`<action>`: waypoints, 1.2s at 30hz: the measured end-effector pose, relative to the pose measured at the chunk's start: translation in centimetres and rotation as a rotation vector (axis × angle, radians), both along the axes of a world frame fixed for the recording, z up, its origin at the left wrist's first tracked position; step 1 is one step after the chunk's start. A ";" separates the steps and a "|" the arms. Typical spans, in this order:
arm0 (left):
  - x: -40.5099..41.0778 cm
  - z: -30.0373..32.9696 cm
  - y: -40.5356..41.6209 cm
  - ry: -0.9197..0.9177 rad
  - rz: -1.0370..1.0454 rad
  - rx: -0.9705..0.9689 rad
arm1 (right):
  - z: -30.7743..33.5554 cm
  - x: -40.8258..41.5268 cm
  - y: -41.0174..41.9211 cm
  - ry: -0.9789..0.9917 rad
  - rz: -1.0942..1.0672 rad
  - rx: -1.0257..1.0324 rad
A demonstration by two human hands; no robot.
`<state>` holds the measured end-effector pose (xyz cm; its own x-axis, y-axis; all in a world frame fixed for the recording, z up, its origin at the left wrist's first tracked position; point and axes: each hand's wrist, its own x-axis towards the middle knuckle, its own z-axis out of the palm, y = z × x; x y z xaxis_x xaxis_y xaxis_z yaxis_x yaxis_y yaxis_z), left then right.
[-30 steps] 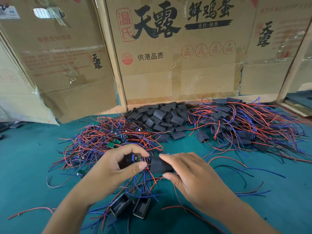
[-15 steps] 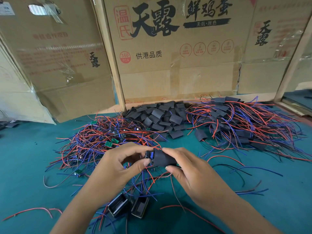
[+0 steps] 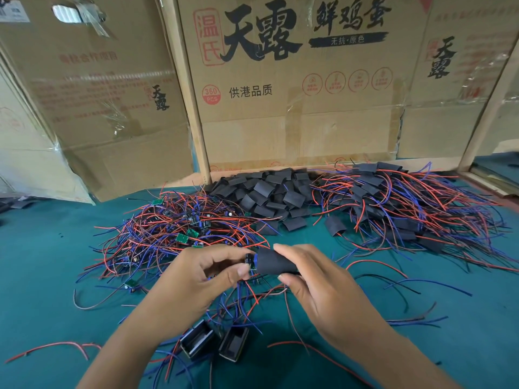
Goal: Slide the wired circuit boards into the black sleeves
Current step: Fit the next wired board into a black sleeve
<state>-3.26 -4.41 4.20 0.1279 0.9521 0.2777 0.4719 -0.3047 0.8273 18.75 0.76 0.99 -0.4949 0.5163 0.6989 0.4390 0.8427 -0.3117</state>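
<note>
I judge that the circuit board [image 3: 252, 261] can catch with its capacitor on the mouth of the black sleeve [image 3: 276, 263], or its wires can fold inside, because the sleeve is soft and my grip flattens it. My left hand [image 3: 196, 279] pinches the board's outer end between thumb and forefinger, and my right hand [image 3: 314, 282] is curled around the sleeve, thumb below and forefinger on top. The board is partly inside, held above the tabletop [image 3: 47, 290] near its front edge, in front of the pile of wired boards [image 3: 168, 228].
</note>
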 end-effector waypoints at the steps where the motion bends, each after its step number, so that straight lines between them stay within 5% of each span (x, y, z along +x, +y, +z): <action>1: 0.0 0.0 0.0 -0.007 -0.008 -0.008 | 0.0 0.0 0.0 0.003 -0.001 0.006; 13: 0.6 -0.1 0.0 -0.050 -0.036 -0.044 | -0.2 0.1 0.1 -0.023 0.032 0.010; 23: 0.7 -0.4 0.3 -0.331 -0.047 -0.075 | -0.2 0.2 0.0 0.082 0.072 -0.297; 36: 1.6 -1.5 0.6 -0.076 0.057 0.104 | -0.9 0.1 -0.2 0.145 0.093 -0.407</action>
<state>-1.71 -3.82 2.75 0.0492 0.9227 0.3823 0.4282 -0.3653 0.8266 18.88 0.55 0.10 -0.4643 0.7220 0.5129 0.2947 0.6721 -0.6793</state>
